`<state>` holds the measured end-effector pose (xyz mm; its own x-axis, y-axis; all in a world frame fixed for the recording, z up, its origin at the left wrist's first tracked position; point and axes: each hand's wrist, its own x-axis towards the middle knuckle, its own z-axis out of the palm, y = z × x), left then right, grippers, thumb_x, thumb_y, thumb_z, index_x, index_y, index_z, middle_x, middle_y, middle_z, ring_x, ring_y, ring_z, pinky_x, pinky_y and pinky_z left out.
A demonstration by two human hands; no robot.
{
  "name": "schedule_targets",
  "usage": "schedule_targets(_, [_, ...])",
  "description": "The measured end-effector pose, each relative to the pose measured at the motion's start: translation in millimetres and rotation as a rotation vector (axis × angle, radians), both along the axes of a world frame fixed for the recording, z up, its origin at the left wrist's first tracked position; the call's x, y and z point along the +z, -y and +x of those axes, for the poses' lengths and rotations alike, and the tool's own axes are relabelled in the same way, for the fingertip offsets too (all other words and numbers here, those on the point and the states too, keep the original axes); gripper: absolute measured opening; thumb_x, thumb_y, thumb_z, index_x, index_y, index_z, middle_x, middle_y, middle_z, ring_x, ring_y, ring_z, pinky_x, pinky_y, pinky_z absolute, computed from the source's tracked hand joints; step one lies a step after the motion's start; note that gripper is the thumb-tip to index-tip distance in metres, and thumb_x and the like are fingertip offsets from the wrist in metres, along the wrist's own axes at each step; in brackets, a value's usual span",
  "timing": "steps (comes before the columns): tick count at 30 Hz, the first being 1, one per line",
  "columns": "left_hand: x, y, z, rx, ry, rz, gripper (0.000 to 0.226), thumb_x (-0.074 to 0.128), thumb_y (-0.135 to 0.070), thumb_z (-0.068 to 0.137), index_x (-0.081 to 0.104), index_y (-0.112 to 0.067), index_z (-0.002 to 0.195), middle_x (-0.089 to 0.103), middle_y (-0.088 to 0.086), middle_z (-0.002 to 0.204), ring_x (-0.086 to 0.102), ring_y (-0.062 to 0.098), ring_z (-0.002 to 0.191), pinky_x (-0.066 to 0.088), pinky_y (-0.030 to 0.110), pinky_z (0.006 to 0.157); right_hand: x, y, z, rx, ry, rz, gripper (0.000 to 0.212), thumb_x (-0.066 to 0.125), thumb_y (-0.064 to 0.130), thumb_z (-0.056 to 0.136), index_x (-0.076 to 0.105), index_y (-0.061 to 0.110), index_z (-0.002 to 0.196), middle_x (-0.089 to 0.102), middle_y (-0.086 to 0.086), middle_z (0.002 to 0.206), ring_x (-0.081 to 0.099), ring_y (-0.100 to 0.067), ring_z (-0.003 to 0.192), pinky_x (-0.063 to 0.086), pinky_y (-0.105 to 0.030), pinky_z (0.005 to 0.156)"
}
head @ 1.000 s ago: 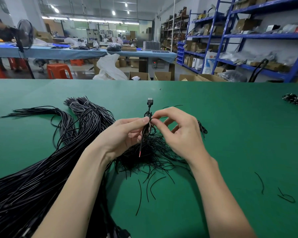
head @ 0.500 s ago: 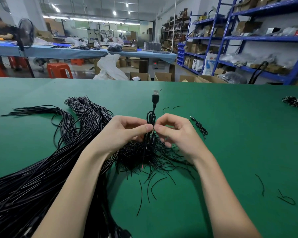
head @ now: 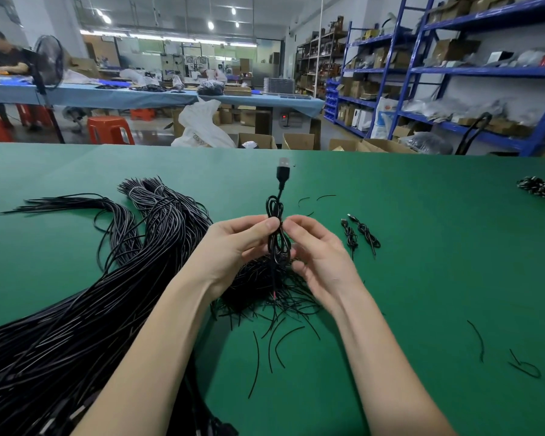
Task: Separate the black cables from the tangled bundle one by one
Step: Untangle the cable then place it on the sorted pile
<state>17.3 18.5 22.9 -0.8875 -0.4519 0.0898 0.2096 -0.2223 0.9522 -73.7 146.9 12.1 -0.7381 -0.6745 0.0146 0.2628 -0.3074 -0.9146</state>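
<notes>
A short black cable [head: 276,212], wound into a small coil with a USB plug at its top end, stands upright between my hands. My left hand [head: 233,247] pinches the coil's middle with thumb and forefinger. My right hand [head: 318,256] holds the coil from the other side, fingers curled round its lower loops. A big bundle of long black cables [head: 85,309] lies across the green table [head: 422,262] to the left. Under my hands sits a heap of thin black wire ties [head: 265,294].
Two coiled cables [head: 361,236] lie side by side just right of my hands. More coiled cables [head: 543,190] sit at the table's far right edge. Loose ties [head: 523,363] are scattered at the lower right. Blue shelving, boxes and another worktable with a person stand behind.
The coiled cable has risen higher between my hands, its plug now well above my fingers. The two finished coils to the right have come into view.
</notes>
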Motion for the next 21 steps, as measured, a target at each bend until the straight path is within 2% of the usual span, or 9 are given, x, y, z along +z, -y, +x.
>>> schedule_targets(2, [-0.4,-0.9,-0.4,0.027,0.004,0.020,0.023,0.078,-0.022,0.074,0.079,-0.010,0.093,0.073,-0.003,0.081,0.061,0.003,0.064,0.052,0.015,0.065,0.6,-0.1,0.4,-0.082,-0.118,0.032,0.005,0.085,0.026,0.074,0.082,0.025,0.079,0.073,0.007,0.079,0.054,-0.005,0.053,0.040,-0.017,0.046])
schedule_targets(3, [-0.3,-1.4,-0.3,0.038,0.006,0.024,0.024,0.077,-0.023,0.074,0.079,-0.010,0.094,0.074,-0.002,0.084,0.062,0.003,0.066,0.052,0.015,0.065,0.9,-0.1,0.7,-0.079,-0.108,0.042,0.006,0.085,0.025,0.074,0.083,0.024,0.079,0.074,0.007,0.079,0.054,-0.005,0.052,0.040,-0.016,0.045])
schedule_targets(7, [-3.0,-2.3,-0.7,0.048,0.004,0.026,0.027,0.078,-0.026,0.072,0.079,-0.011,0.095,0.077,0.001,0.093,0.067,0.004,0.075,0.052,0.014,0.067,4.2,0.0,2.0,0.065,0.177,0.071,0.019,0.088,0.027,0.059,0.084,0.021,0.076,0.071,0.007,0.076,0.050,-0.002,0.049,0.038,-0.012,0.040])
schedule_targets(9, [-3.7,-2.9,-1.3,0.046,-0.004,0.028,0.027,0.078,-0.026,0.072,0.080,-0.010,0.095,0.078,0.005,0.097,0.070,0.007,0.080,0.053,0.015,0.069,4.5,0.8,1.9,0.116,0.287,0.065,0.012,0.086,0.024,0.062,0.082,0.019,0.072,0.069,0.005,0.075,0.047,-0.002,0.047,0.035,-0.011,0.039])
schedule_targets(11, [-4.5,-3.6,-1.6,0.053,-0.017,0.034,0.028,0.078,-0.025,0.074,0.079,-0.008,0.097,0.077,0.011,0.100,0.072,0.011,0.086,0.053,0.015,0.072,3.5,2.4,2.4,0.134,0.301,0.074,0.007,0.084,0.023,0.071,0.082,0.018,0.076,0.070,0.004,0.075,0.048,-0.003,0.049,0.035,-0.012,0.040])
schedule_targets(15, [-8.9,-4.7,-5.2,0.084,0.024,-0.015,0.026,0.074,-0.011,0.086,0.070,-0.005,0.112,0.076,0.016,0.104,0.073,0.022,0.091,0.057,0.022,0.078,-0.4,3.2,-3.4,0.094,0.116,0.151,0.011,0.076,0.025,0.090,0.073,0.023,0.100,0.075,0.003,0.087,0.067,-0.009,0.066,0.054,-0.021,0.060])
schedule_targets(17, [-11.7,-4.1,-6.9,0.100,0.046,-0.015,0.027,0.071,-0.004,0.090,0.063,-0.008,0.115,0.075,0.013,0.096,0.074,0.025,0.086,0.060,0.029,0.080,-2.1,0.7,-7.8,0.077,0.015,0.182,0.015,0.075,0.023,0.092,0.070,0.023,0.105,0.076,0.002,0.087,0.072,-0.013,0.073,0.060,-0.026,0.071])
schedule_targets(19, [-13.1,-2.9,-8.5,0.118,0.059,0.021,0.027,0.071,-0.005,0.090,0.059,-0.009,0.114,0.071,0.008,0.085,0.073,0.026,0.081,0.061,0.035,0.082,-4.1,-3.3,-11.9,0.075,-0.072,0.201,0.015,0.074,0.014,0.092,0.070,0.018,0.107,0.076,-0.003,0.087,0.072,-0.015,0.074,0.060,-0.026,0.070])
schedule_targets(21, [-12.3,-2.6,-9.0,0.119,0.083,-0.002,0.027,0.074,-0.012,0.089,0.061,-0.013,0.113,0.073,0.003,0.082,0.074,0.026,0.080,0.061,0.031,0.076,-5.9,-7.1,-13.7,0.075,-0.161,0.228,0.013,0.073,0.007,0.092,0.070,0.013,0.103,0.076,-0.009,0.090,0.071,-0.016,0.072,0.058,-0.022,0.064])
